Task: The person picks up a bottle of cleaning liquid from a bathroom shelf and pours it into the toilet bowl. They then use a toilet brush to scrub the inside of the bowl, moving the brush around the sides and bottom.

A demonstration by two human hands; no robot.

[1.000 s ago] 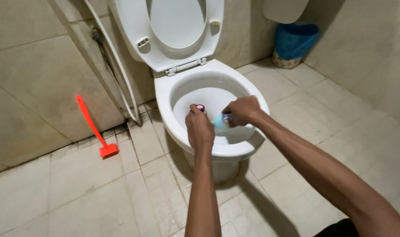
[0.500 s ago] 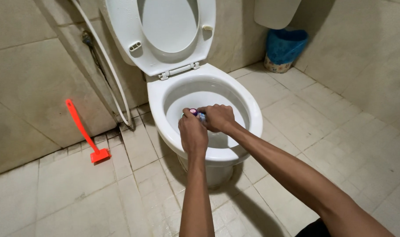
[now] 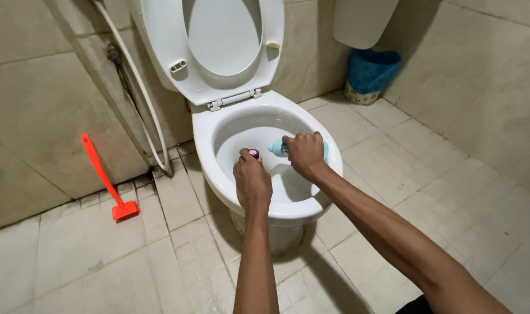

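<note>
A white toilet (image 3: pixel 218 168) stands open, its seat and lid (image 3: pixel 218 40) raised against the wall. Over the bowl my right hand (image 3: pixel 304 152) grips a light blue bottle (image 3: pixel 275 147) laid sideways, its nozzle pointing left. My left hand (image 3: pixel 251 180) hovers over the bowl's left rim and pinches a small purple cap (image 3: pixel 254 153) a short way from the nozzle.
A red long-handled brush (image 3: pixel 105 179) leans on the left wall with its head on the tiled floor. A white hose (image 3: pixel 138 87) hangs beside the toilet. A blue bin (image 3: pixel 371 72) sits in the back right corner under a white tank (image 3: pixel 361 20).
My hands were pressed together at the bottle's top; now they are apart, the cap in my left hand and the nozzle bare. The view moved closer to the bowl.
</note>
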